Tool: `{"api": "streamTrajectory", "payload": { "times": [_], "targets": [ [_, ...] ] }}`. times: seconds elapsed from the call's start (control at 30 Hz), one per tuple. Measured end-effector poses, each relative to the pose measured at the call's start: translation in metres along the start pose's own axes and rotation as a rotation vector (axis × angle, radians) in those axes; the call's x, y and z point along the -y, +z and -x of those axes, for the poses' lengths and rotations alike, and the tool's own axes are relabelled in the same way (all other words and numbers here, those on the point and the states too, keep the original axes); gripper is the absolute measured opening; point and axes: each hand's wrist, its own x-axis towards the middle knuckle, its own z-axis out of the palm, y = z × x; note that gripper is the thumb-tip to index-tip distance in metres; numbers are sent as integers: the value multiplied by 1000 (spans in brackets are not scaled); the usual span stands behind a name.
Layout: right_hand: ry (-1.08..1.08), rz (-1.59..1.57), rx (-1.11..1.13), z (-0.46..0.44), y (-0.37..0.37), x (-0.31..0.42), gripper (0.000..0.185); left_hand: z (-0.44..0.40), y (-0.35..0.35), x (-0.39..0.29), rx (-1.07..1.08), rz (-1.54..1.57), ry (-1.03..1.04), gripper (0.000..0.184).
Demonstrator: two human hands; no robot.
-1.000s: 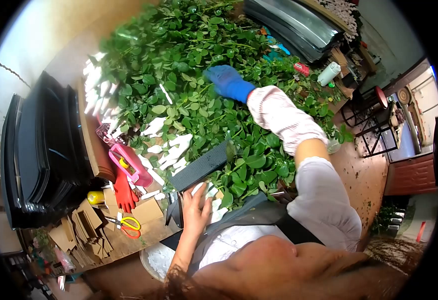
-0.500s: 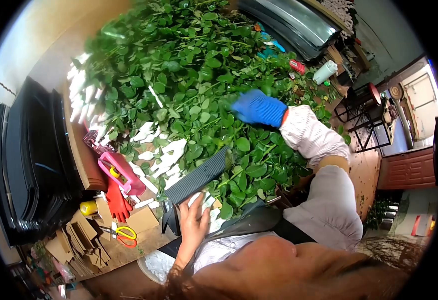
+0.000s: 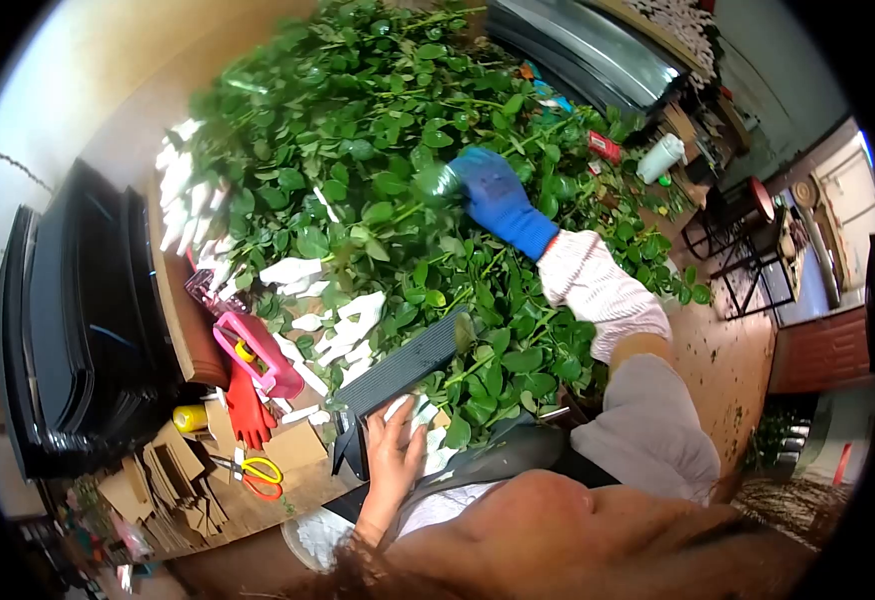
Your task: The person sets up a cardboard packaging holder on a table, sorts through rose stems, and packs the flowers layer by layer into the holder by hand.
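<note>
My left hand [image 3: 395,455], bare, lies low in front of my body with its fingers stretched and apart. It rests against white pieces [image 3: 442,437] that look like sleeves, beside a dark grey ridged strip [image 3: 406,362]. My right hand [image 3: 498,200], in a blue knitted glove, reaches into a large heap of green leafy stems [image 3: 358,130]. Its fingers are curled on a leafy stem [image 3: 428,185]; the fingertips are blurred and partly among leaves. More stems [image 3: 513,365] lie beside the ridged strip, close to my body.
On the left are a pink tape dispenser [image 3: 276,362], a red glove [image 3: 250,405], scissors [image 3: 258,472] and cardboard pieces [image 3: 173,470]. Black sheets [image 3: 88,330] stand stacked beyond. White-sleeved ends [image 3: 180,200] edge the heap. A pale bottle [image 3: 662,158] stands at the right.
My right hand has moved slightly up and left over the heap, its wrist now angled upward. The left hand has hardly moved. The whole view has shifted a little.
</note>
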Motion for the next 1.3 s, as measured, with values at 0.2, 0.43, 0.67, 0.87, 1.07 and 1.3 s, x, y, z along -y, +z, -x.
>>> {"api": "streamTrajectory", "payload": {
  "times": [0.2,0.43,0.67,0.87,1.07,1.3],
  "targets": [
    [-273,299,1051,34,29,-17,41,1,-1,-2,26,43,-31,46],
    [5,91,512,-120,21,16,26,-2,-6,-7,26,41,-18,45],
    [140,454,467,-161,135,8,23,2,6,14,23,122,-34,47],
    [-9,297,386,-126,87,17,24,-2,-2,-1,23,112,-45,44],
    [9,146,264,-81,41,8,24,0,-4,-6,56,110,-93,44],
    [-110,-4,-34,-41,-49,-8,33,2,-1,-5,-14,44,-30,44]
  ]
}}
